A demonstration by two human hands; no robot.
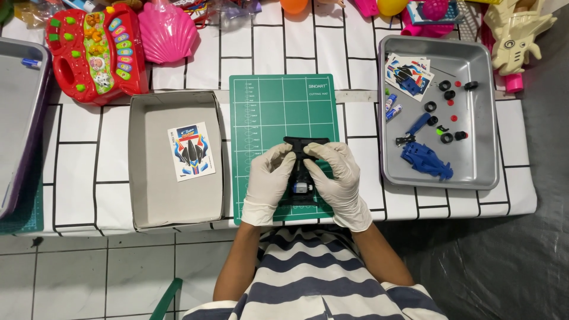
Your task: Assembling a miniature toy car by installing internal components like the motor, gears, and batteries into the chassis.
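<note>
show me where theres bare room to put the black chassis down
Free: the upper half of the green cutting mat beyond both hands, and the grey box floor around its sticker sheet. Crowded: the metal tray on the right, scattered with wheels and the blue car body, and the toy-lined far edge.

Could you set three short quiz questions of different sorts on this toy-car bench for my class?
1. True or false: both gloved hands hold the black plastic toy car chassis over the green cutting mat.
2. Where does the blue plastic car body shell lie? A) grey metal tray B) open grey cardboard box C) floor
3. Fill in: the sticker sheet in the cardboard box shows a ____.

Key: 1 true, left hand and right hand both grip it; 2 A; 3 car.
</note>
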